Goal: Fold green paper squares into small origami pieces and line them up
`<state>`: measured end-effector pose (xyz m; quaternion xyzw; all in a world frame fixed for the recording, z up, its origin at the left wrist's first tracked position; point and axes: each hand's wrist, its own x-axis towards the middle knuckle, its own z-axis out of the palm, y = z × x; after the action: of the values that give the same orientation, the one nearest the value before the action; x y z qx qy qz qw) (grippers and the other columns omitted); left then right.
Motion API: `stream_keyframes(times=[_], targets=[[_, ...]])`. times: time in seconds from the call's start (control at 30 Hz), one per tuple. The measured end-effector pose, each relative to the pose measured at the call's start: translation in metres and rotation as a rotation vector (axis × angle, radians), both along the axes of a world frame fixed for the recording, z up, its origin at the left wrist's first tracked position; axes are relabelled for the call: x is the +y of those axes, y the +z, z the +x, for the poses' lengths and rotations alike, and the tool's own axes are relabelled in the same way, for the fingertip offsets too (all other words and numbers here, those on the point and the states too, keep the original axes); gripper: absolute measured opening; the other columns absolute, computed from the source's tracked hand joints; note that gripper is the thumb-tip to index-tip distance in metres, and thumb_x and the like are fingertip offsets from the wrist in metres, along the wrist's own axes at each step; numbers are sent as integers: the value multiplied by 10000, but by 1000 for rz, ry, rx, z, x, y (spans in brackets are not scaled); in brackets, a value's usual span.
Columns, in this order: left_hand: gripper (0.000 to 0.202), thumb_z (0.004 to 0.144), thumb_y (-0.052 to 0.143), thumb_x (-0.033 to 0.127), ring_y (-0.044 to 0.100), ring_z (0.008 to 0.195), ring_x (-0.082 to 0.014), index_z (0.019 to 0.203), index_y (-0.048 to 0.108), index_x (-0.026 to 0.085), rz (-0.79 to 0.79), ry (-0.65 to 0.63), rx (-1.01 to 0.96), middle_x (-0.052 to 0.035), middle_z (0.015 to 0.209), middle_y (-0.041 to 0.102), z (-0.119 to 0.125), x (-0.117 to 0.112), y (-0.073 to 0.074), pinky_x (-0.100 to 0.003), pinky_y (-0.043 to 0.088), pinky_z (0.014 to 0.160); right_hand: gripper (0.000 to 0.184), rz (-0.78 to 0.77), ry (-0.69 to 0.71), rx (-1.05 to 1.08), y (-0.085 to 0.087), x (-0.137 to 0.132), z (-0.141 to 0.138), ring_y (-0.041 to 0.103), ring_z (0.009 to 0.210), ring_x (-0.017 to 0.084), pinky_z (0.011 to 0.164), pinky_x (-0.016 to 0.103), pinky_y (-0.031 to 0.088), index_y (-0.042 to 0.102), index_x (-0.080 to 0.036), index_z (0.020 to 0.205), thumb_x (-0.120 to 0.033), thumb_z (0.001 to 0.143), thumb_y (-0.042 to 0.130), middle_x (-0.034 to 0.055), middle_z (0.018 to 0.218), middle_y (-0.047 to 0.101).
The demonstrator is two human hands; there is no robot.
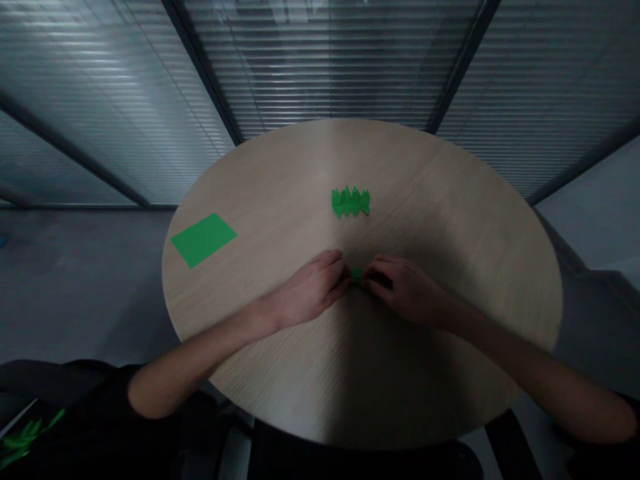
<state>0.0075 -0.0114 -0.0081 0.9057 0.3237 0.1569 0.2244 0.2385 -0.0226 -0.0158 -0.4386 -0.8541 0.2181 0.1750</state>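
The left hand (313,287) and the right hand (407,290) meet just in front of the person, both curled inward with the fingers nearly closed. Between their fingertips they pinch a small folded piece of green paper (357,274), mostly hidden by the fingers. A long zigzag strip of folded green paper (351,202) lies flat ahead of the hands, near the table's middle. Well to the left rests a flat rectangular sheet of green paper (203,240), set at an angle near the edge. All of this sits on a round pale wood-grain table (430,200), shadowed on the near side. Beyond it rises a glass partition with horizontal slatted blinds (330,60) and dark frame bars, above a grey floor (85,280). At lower left, a bright green object (25,437), too dim to identify, lies against dark fabric (75,387).
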Motion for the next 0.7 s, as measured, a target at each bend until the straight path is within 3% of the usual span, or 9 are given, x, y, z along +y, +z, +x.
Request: stream_keyframes(times=[0.27, 0.7], targets=[[197, 1066, 494, 266, 604, 874, -221, 998, 629, 139, -17, -56, -14, -78, 952, 580, -3, 7, -4, -367, 544, 800, 99, -4, 2, -22, 1, 1, 1, 622, 807, 187, 757, 315, 458, 694, -162, 894, -142, 968, 632, 60, 894, 679], [189, 1051, 461, 226, 609, 851, -213, 968, 617, 158, -13, -26, 4, -74, 949, 596, 0, 9, -5, -364, 543, 787, 96, -16, -4, -19, 0, 5, 1, 592, 752, 171, 713, 305, 426, 656, -169, 839, -155, 932, 636, 46, 856, 655]])
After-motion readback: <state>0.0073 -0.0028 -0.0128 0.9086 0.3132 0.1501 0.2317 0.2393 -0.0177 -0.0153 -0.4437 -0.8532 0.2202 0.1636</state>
